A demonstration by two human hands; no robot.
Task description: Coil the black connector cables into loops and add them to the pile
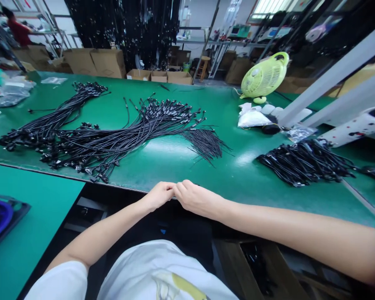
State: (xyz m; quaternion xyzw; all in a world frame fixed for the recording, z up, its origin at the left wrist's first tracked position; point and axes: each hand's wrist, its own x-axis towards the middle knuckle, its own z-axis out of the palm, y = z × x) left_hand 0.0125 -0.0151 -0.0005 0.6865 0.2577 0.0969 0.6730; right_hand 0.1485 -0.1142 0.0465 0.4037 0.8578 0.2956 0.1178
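At the front edge of the green table (237, 187), my left hand (160, 195) and my right hand (195, 198) meet with their fingertips pinched together. Whatever they pinch is too small or too covered to make out. Beyond them lies a large bundle of black cables (125, 135) with connectors at both ends. Just right of its far end is a pile of short thin black pieces (208, 143). Farther right, a stack of folded black cables (306, 162) rests on the table.
Another black cable bundle (62, 110) lies at the left. A lime-green fan (264, 77) stands at the back right, near a white packet (253, 118) and slanted grey posts (334, 73). Cardboard boxes (108, 62) sit behind the table. A person in red (18, 31) is far left.
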